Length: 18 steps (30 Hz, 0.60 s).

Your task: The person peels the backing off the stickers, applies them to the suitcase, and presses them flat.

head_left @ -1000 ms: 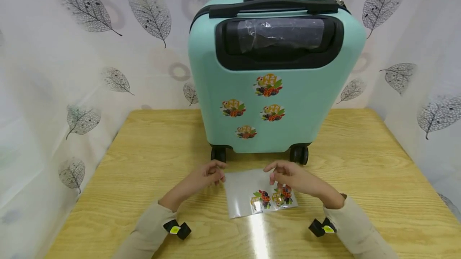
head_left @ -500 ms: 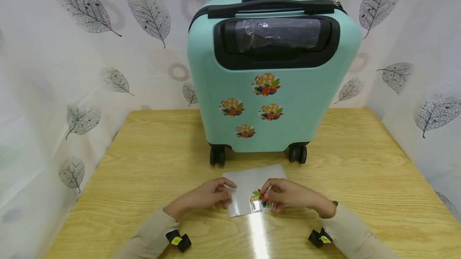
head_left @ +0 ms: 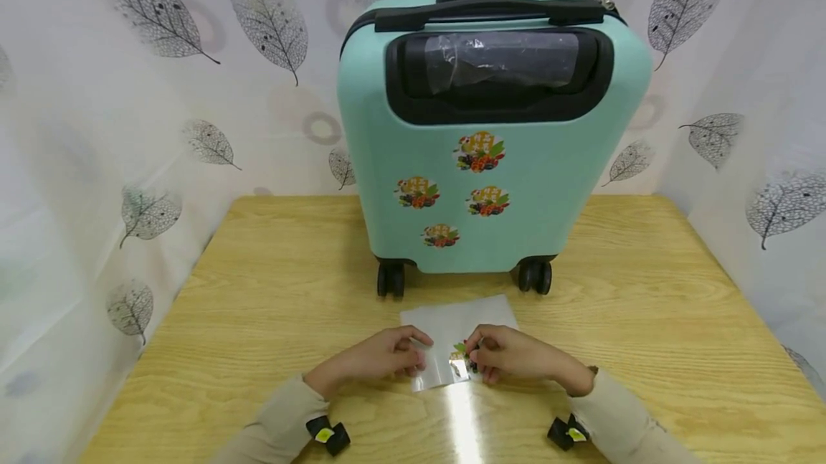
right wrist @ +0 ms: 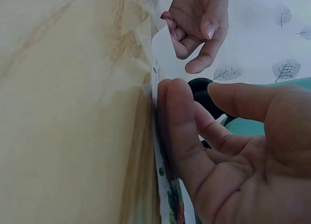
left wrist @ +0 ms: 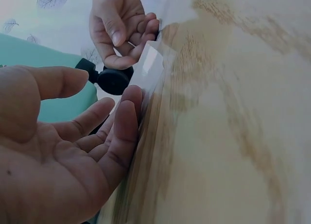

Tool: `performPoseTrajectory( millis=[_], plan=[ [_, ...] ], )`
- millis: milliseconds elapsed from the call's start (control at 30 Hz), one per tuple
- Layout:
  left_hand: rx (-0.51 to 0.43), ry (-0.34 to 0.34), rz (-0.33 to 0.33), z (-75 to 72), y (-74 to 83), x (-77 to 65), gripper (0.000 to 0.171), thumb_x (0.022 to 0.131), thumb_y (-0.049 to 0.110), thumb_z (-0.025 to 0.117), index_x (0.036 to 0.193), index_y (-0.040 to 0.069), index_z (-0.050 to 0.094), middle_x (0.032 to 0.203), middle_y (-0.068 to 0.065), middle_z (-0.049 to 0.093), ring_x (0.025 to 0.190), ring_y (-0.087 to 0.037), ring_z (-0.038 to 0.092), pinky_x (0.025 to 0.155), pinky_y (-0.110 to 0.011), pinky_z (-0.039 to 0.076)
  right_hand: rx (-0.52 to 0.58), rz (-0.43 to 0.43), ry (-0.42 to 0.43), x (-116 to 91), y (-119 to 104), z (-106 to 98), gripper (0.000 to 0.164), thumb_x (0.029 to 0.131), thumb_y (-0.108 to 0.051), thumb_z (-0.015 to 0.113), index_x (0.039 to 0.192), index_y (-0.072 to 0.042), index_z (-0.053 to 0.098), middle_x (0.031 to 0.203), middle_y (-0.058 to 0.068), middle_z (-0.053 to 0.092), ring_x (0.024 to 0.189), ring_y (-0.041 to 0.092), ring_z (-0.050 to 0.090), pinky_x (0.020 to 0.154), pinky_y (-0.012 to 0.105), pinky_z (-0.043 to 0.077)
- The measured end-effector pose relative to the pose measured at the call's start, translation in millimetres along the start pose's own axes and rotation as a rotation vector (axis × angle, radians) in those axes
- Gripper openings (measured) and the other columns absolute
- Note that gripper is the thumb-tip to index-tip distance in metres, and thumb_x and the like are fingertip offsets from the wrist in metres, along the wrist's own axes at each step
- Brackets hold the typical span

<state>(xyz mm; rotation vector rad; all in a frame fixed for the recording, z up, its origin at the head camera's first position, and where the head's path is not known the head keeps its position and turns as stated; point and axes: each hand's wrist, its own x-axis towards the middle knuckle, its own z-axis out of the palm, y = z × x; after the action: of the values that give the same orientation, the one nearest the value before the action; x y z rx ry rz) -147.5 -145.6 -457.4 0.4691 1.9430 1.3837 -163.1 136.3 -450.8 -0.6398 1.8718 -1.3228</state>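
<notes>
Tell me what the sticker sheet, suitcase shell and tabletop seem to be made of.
Sticker sheet: probably thin plastic film or coated paper, glossy; it catches glare.
Suitcase shell: likely hard molded plastic, smooth and satin; its rounded corners look rigid.
Tabletop: wood or wood-look laminate, unclear which; grain lines show, and its glossy finish reflects a light streak.

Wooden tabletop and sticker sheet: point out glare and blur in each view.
Head: a white glare streak on the wooden tabletop, small bright reflections on the sticker sheet; left wrist: dim, with the tabletop's grain smeared; right wrist: dim too, grain blurred.
</notes>
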Motion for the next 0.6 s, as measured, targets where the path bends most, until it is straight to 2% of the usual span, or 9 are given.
performPoseTrajectory(
  millis=[300,500,600],
  plan=[
    [-0.046,0.006,-0.011,9.6,3.8,7.1,0.031,0.099,0.009,0.05,0.129,0.0,0.051,0.097,-0.014,0.069,0.082,-0.012,0.066,0.073,-0.026,0.055,0.022,-0.01,0.02,3,3,4,0.022,0.099,-0.012,0.052,0.11,0.007,0.052,0.084,0.011,0.062,0.069,0.012,0.061,0.059,0.022,0.053],
    [-0.066,0.028,0.007,18.6,7.6,15.2,0.028,0.096,0.007,0.054,0.123,-0.001,0.051,0.094,-0.017,0.07,0.076,-0.01,0.065,0.067,-0.023,0.052,0.008,-0.019,0.022,6,4,7,0.021,0.099,-0.012,0.052,0.109,0.006,0.052,0.081,0.01,0.061,0.068,0.011,0.06,0.059,0.023,0.052],
    [-0.087,0.048,0.018,21.9,7.6,18.3,0.025,0.093,0.005,0.057,0.117,-0.002,0.051,0.087,-0.017,0.069,0.071,-0.009,0.063,0.064,-0.022,0.05,0.001,-0.018,0.024,7,4,9,0.019,0.099,-0.011,0.051,0.108,0.006,0.053,0.081,0.009,0.061,0.068,0.011,0.06,0.059,0.023,0.052]
  ],
)
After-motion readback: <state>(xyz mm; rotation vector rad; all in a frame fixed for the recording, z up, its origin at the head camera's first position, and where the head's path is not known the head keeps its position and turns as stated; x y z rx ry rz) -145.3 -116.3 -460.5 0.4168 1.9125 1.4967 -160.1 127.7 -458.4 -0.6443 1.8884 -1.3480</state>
